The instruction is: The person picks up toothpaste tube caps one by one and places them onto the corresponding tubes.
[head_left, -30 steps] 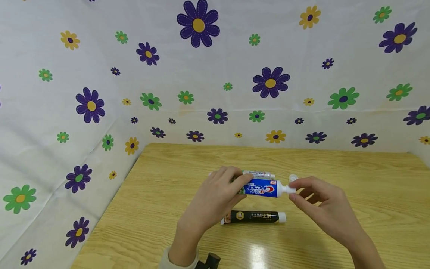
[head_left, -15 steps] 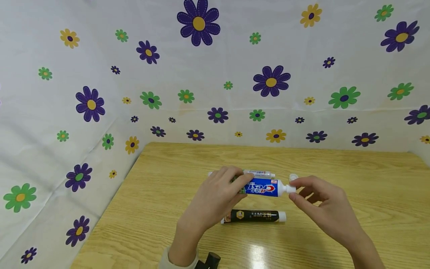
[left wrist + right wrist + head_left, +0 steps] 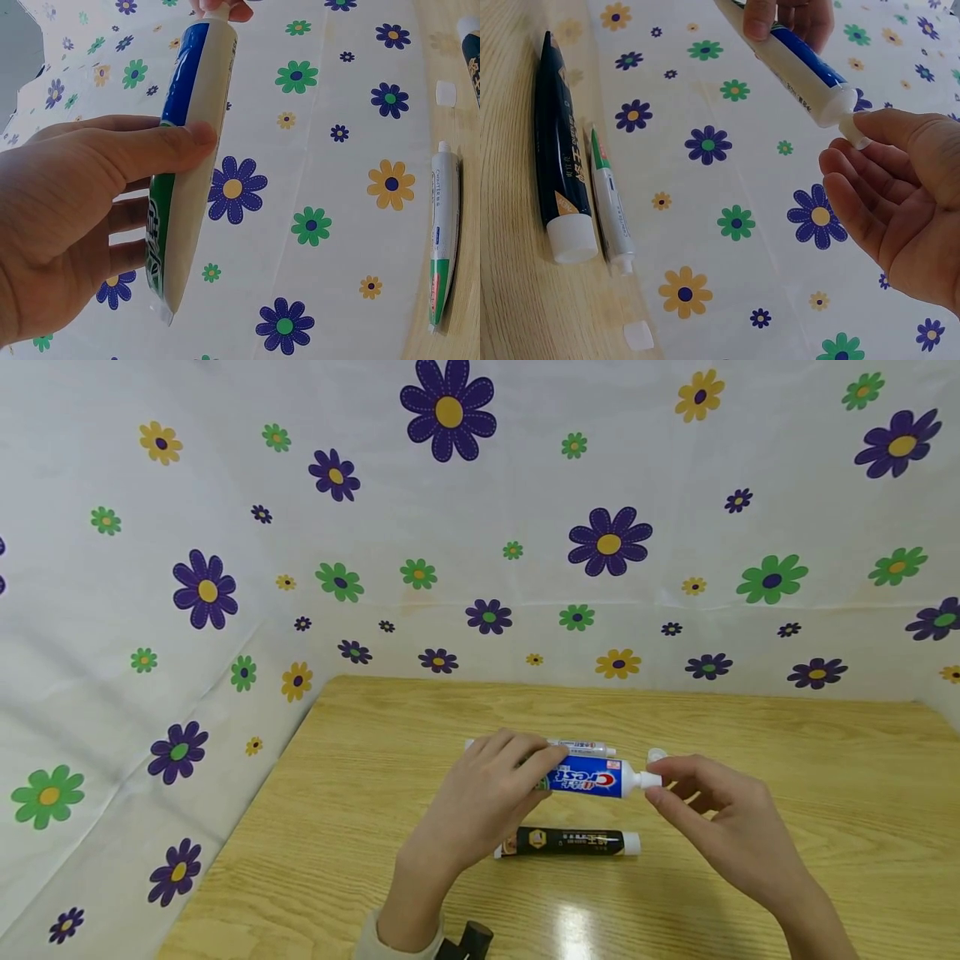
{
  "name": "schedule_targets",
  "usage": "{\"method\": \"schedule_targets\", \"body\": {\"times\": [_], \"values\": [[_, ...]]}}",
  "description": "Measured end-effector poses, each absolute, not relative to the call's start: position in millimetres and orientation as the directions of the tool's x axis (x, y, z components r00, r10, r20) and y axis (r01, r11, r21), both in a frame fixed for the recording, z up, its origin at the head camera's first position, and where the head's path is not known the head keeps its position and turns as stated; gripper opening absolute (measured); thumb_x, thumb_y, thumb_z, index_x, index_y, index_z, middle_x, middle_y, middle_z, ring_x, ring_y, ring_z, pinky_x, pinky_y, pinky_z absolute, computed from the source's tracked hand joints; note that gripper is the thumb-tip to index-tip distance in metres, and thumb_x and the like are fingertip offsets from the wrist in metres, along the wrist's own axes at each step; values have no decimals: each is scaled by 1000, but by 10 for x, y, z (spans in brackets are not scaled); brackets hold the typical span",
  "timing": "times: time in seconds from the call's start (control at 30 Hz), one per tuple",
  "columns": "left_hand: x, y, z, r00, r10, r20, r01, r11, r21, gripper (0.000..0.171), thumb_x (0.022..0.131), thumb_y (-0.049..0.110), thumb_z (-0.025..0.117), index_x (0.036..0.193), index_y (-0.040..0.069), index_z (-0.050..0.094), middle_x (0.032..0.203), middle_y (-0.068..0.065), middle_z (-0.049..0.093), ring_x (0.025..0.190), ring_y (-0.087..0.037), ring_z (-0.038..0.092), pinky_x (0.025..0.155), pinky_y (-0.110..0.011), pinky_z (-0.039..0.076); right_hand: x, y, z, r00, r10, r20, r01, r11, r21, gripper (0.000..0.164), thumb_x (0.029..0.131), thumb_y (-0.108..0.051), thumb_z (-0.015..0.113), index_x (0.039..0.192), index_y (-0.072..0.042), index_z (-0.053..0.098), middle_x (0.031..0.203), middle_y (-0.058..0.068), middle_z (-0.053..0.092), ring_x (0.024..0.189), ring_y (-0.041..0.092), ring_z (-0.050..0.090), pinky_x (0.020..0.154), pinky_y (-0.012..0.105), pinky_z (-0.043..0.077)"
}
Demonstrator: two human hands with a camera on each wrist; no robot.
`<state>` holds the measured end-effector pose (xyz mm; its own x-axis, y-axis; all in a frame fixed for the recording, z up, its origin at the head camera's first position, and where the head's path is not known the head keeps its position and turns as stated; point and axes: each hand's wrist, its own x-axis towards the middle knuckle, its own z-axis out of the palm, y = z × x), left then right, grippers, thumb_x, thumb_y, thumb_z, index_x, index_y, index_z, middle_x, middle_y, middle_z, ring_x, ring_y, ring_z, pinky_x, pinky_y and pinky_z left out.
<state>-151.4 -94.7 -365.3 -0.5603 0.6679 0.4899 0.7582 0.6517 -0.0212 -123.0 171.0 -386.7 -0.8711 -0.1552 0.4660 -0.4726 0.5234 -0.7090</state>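
Observation:
My left hand (image 3: 480, 802) grips a blue, green and white Crest toothpaste tube (image 3: 592, 776) around its tail half, thumb across the white side in the left wrist view. The tube is held above the table, its neck pointing right. At that end my right hand (image 3: 723, 806) pinches the small white cap (image 3: 853, 131) between thumb and fingertips, the cap up against the tube's neck. Behind the Crest tube lies a thin white and green toothpaste tube (image 3: 444, 217), its narrow nozzle bare, partly hidden by my left hand in the head view. A loose white cap (image 3: 657, 755) lies near its nozzle.
A black toothpaste tube (image 3: 570, 842) with a white cap lies on the wooden table (image 3: 360, 735), nearer to me than the held tube. A white flowered cloth (image 3: 525, 510) hangs behind the table and along its left side. A black device is strapped at my left wrist.
The hands keep the same hold on the tube and its cap, with hardly any visible motion. The head view has shifted very slightly.

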Motion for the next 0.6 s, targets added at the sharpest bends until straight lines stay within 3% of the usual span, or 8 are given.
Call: {"method": "schedule_targets", "body": {"times": [0.3,0.6], "values": [[-1505,-941,-3637,-542,669,509,758,650,-46,47,83,16,83,126,15,65,116,-2,66,108,-20,61,98,-36,50,-1241,1722,-3887,-873,-180,454,-477,511,-715,18,90,-1,71,107,-7,72,84,-3,69,67,5,63,58,21,54],[-1506,-931,-3640,-533,671,515,761,646,-54,45,83,14,82,125,15,65,115,-2,66,108,-21,61,96,-37,51,-1251,1731,-3907,-888,-195,417,-456,500,-736,12,95,-4,65,104,-8,72,85,-6,69,68,5,63,57,24,54]]}}
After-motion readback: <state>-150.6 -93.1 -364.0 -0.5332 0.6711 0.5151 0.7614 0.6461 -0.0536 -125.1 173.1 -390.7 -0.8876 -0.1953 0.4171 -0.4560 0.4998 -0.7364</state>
